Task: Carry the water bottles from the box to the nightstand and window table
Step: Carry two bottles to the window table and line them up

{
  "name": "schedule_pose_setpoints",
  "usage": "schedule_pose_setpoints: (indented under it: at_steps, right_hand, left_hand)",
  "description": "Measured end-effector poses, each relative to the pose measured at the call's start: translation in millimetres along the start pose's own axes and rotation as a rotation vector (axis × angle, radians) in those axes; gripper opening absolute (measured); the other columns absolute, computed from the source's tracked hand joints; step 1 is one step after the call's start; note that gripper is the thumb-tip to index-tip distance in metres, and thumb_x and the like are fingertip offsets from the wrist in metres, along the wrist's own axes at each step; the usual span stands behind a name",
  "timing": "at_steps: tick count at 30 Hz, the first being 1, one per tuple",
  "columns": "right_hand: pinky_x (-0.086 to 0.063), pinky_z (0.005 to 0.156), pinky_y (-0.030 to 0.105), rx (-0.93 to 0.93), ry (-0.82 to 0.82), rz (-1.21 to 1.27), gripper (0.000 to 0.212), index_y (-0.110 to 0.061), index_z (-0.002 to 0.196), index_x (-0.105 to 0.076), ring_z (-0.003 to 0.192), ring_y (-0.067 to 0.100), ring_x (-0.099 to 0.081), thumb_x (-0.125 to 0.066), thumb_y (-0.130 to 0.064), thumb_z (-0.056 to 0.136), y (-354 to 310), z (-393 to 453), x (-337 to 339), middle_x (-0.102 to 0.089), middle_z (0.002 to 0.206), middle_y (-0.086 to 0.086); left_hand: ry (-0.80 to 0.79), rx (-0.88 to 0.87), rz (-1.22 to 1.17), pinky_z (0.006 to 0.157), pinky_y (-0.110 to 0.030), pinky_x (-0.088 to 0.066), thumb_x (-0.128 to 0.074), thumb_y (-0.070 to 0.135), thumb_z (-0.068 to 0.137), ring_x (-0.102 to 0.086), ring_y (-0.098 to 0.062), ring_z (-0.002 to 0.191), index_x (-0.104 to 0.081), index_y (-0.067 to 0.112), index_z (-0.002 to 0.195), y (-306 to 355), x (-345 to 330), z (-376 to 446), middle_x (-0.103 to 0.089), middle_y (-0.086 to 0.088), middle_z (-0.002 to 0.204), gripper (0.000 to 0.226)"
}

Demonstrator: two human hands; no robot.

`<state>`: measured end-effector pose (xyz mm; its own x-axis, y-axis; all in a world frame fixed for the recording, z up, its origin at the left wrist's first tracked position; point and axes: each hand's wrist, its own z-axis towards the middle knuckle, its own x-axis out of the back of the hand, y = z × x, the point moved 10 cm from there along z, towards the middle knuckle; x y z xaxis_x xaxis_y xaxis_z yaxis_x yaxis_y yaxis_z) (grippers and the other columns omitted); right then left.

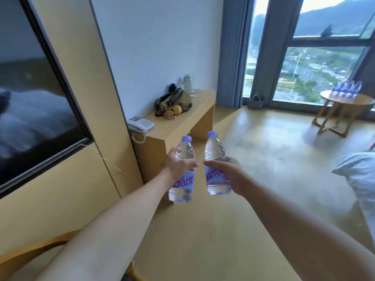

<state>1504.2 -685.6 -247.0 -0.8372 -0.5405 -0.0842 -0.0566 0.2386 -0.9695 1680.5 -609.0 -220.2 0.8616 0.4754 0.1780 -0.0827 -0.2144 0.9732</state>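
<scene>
In front of me, mid-air above the floor: two water bottles, both upright, purple caps up, side by side and just apart. My left hand [178, 165] is wrapped round the middle of the left bottle [183, 171], fingers curled over its label. My right hand [227, 171] is clamped the same way on the right bottle [215, 165], thumb across the front. Both arms extended forward. Beyond the bottles, along the wall: a wooden desk, its tabletop [182, 120] carrying a white telephone [140, 124], a bag [174, 103] and a white kettle [188, 83]. Far right, by the window: a round table [345, 99] with a cluster of bottles [346, 89] already standing on it. Bed corner [359, 175] at right edge.
</scene>
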Motion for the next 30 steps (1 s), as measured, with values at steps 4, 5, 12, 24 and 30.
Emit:
schedule_pose_setpoints:
  at_steps: [4,5,12,24,30]
  right_hand:
    - [-0.055,0.092,0.065,0.059,0.154,0.065,0.049,0.011,0.116,-0.066,0.091,0.043,-0.069,-0.083,-0.019,0.081,-24,-18,106,-0.068,0.110,0.039]
    - [-0.055,0.091,0.063,0.071,0.190,0.076,0.048,0.011,0.115,-0.067,0.090,0.043,-0.070,-0.083,-0.019,0.082,-28,-21,131,-0.068,0.110,0.039]
    - [-0.062,0.074,0.047,0.163,0.403,0.143,0.057,0.006,0.111,-0.068,0.082,0.037,-0.072,-0.089,-0.025,0.068,-52,-14,283,-0.072,0.093,0.026]
    - [-0.063,0.077,0.045,0.188,0.680,0.112,0.063,-0.002,0.117,-0.067,0.093,0.040,-0.076,-0.091,-0.033,0.067,-112,93,497,-0.075,0.105,0.026]
    - [-0.064,0.068,0.038,0.201,0.787,0.126,0.051,-0.007,0.110,-0.069,0.087,0.035,-0.077,-0.091,-0.030,0.070,-137,142,589,-0.076,0.099,0.020]
  left_hand:
    - [-0.107,-0.063,0.092,0.081,-0.043,-0.062,-0.084,0.037,0.041,-0.075,-0.027,0.084,-0.060,0.025,0.108,42,-103,18,-0.073,-0.006,0.096,0.073]
    - [-0.142,-0.075,0.114,0.082,-0.044,-0.062,-0.084,0.039,0.041,-0.074,-0.027,0.087,-0.060,0.027,0.108,50,-129,24,-0.072,-0.006,0.098,0.072]
    - [-0.364,-0.179,0.151,0.080,-0.047,-0.063,-0.085,0.037,0.051,-0.074,-0.027,0.086,-0.058,0.028,0.108,101,-295,71,-0.070,-0.006,0.101,0.063]
    - [-0.608,-0.295,0.177,0.077,-0.047,-0.064,-0.085,0.039,0.058,-0.073,-0.026,0.081,-0.053,0.031,0.108,192,-528,232,-0.069,-0.002,0.097,0.060]
    - [-0.664,-0.354,0.219,0.074,-0.044,-0.064,-0.083,0.042,0.056,-0.073,-0.023,0.079,-0.053,0.033,0.105,222,-627,306,-0.070,0.000,0.094,0.058]
